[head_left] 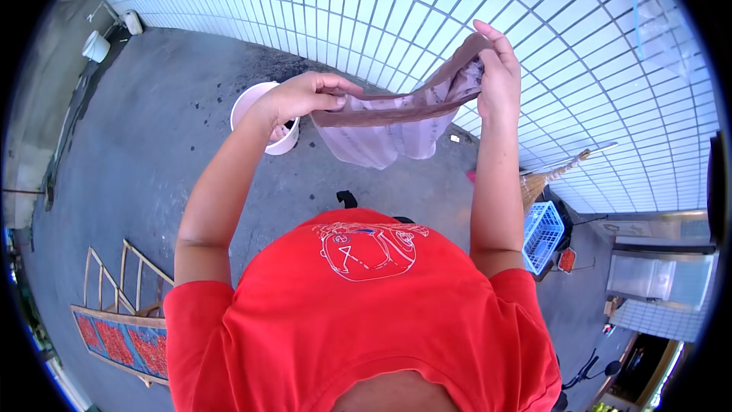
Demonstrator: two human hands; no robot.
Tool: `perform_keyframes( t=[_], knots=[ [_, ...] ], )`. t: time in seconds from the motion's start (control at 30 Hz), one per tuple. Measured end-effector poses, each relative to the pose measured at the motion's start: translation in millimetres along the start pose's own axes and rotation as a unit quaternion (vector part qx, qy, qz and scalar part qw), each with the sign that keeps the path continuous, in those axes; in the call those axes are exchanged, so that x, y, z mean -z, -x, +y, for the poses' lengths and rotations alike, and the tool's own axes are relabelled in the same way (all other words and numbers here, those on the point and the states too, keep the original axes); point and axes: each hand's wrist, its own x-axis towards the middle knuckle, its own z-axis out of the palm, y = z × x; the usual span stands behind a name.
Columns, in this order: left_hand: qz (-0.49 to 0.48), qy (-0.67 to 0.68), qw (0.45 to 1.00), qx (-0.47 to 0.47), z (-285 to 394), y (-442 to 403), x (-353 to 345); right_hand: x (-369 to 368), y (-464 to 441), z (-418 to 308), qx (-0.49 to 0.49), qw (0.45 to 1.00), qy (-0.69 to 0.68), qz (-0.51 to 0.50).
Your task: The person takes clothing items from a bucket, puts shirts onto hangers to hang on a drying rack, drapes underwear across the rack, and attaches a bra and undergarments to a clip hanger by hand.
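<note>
Stretched out in front of me is a thin pale-pink pair of underpants (374, 137) with a wide brown waistband. My left hand (305, 97) pinches the band at its left end. On the other side my right hand (499, 69) grips the raised end, with the thumb inside the opening and some fingers stretched upward. The lower part hangs free in two rounded lobes. Behind my left wrist stands a white bucket (238, 112) on the floor, partly hidden, with something pinkish and something dark inside.
A white tiled wall (366, 15) rises just beyond my hands. To the right are a straw broom (534, 185) and a blue plastic basket (540, 236). At lower left a wooden-framed rack (114, 313) bears red pieces. Far left stands another white bucket (95, 47).
</note>
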Motion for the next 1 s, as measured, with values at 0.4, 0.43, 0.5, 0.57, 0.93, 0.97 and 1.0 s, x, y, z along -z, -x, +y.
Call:
perform_keyframes(
  t=[0.4,0.43,0.5,0.57,0.93,0.97,1.0],
  knots=[
    [0.416,-0.310,0.855,-0.004,-25.6,-34.0,27.4,53.8,24.3,75.6,-0.067,0.738,0.640,-0.203],
    [0.434,-0.295,0.851,-0.033,-26.9,-37.2,24.4,58.8,26.2,76.1,-0.072,0.736,0.642,-0.204],
    [0.421,-0.301,0.855,-0.032,-26.9,-36.4,23.7,66.0,26.7,75.6,-0.091,0.765,0.629,-0.102],
    [0.425,-0.287,0.858,-0.027,-15.3,-28.3,21.7,71.9,30.4,71.5,-0.053,0.807,0.580,-0.102],
    [0.442,-0.202,0.833,-0.265,7.8,-30.9,1.8,68.6,74.0,22.4,0.048,0.803,0.569,-0.171],
    [0.444,-0.125,0.843,-0.276,34.2,-23.4,-16.6,73.0,67.2,4.9,0.040,0.815,0.541,-0.204],
    [0.437,-0.097,0.832,-0.328,52.2,-19.8,-28.7,79.4,57.5,-16.4,-0.011,0.841,0.458,-0.287]
  ],
)
